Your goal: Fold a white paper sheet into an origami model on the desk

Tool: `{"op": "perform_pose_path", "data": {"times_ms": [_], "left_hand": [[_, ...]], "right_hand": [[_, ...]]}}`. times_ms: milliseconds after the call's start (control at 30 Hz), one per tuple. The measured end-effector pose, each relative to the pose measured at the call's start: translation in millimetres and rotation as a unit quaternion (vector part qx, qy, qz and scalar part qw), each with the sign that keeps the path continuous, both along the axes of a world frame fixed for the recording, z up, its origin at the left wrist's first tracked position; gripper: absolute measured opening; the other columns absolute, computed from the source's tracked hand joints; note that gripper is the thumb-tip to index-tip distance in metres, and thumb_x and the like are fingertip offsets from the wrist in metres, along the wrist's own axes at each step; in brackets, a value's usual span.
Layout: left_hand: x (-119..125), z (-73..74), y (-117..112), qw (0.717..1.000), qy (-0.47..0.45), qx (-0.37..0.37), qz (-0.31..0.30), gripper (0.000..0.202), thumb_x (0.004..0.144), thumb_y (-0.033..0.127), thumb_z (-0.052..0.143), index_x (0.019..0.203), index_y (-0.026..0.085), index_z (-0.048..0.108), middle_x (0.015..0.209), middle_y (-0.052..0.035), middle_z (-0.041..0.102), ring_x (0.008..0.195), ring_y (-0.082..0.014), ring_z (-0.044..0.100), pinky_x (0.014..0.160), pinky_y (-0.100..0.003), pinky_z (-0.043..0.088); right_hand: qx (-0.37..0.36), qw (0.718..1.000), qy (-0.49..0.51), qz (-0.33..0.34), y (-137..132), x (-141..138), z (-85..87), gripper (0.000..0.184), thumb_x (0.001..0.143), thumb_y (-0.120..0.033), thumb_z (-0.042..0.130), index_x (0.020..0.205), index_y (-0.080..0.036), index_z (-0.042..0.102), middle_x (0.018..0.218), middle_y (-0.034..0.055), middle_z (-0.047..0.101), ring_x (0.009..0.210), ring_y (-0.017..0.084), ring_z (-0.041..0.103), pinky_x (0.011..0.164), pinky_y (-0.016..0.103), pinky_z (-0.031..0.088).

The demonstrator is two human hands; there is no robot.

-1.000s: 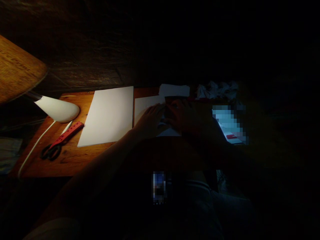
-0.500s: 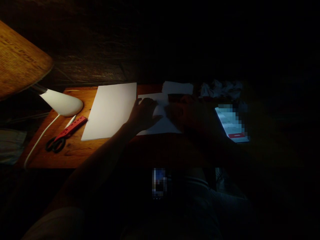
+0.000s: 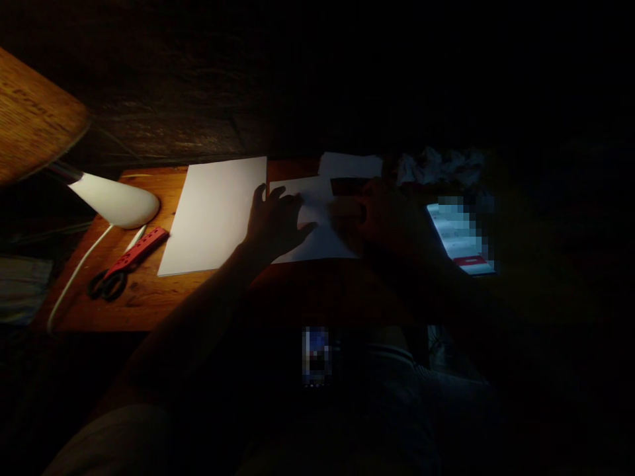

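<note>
Flat white paper [image 3: 322, 241], left hand [image 3: 275, 221] over it, right hand [image 3: 381, 221] at edge

White paper [image 3: 310, 225] on orange-brown wood grain table [image 3: 139, 311], red-handled scissors [image 3: 112, 281].

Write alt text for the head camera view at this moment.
Under a desk lamp in a dim room, a person's spread left hand sits over a white paper sheet on a wooden table, their shadowed right hand at its right end. A larger white sheet, scissors and a lit phone lie nearby.
</note>
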State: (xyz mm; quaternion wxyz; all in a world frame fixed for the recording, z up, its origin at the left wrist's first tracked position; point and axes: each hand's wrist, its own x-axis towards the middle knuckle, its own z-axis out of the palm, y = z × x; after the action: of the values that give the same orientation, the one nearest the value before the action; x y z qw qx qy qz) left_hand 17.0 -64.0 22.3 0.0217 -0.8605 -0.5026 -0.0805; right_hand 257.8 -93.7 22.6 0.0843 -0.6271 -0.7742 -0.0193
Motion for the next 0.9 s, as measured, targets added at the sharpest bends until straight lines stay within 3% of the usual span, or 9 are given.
{"op": "perform_pose_path", "data": {"times_ms": [333,567,900], "left_hand": [[-2.7,0.5,0.7,1.0,-0.012,0.002,0.021,0.05,0.092,0.06,0.058,0.126,0.025,0.071,0.121,-0.0108,0.078,0.137,-0.0374,0.058,0.126,-0.066,0.019],[-2.5,-8.5,2.4,1.0,-0.012,0.017,0.006,0.051,0.094,0.056,0.054,0.128,0.021,0.068,0.132,-0.0139,0.071,0.133,-0.037,0.058,0.126,-0.064,0.024],[-2.8,-6.7,2.0,0.999,-0.03,0.004,0.015,0.06,0.093,0.056,0.056,0.138,0.017,0.064,0.148,-0.0179,0.061,0.141,-0.0401,0.053,0.129,-0.066,0.022]], "right_hand": [[0.003,1.0,0.01,0.012,1.5,1.1,-1.2,0.078,0.096,-0.079,0.048,0.121,-0.01,0.074,0.13,0.0227,0.061,0.12,0.043,0.054,0.102,0.061,0.042],[-0.012,1.0,0.005,0.015,1.1,0.5,-2.0,0.076,0.097,-0.076,0.048,0.127,-0.009,0.07,0.136,0.0244,0.059,0.125,0.043,0.052,0.106,0.061,0.041],[-0.01,1.0,0.002,0.01,-1.9,-1.8,0.4,0.072,0.1,-0.071,0.047,0.125,-0.008,0.069,0.136,0.0251,0.06,0.124,0.041,0.054,0.103,0.056,0.043]]}}
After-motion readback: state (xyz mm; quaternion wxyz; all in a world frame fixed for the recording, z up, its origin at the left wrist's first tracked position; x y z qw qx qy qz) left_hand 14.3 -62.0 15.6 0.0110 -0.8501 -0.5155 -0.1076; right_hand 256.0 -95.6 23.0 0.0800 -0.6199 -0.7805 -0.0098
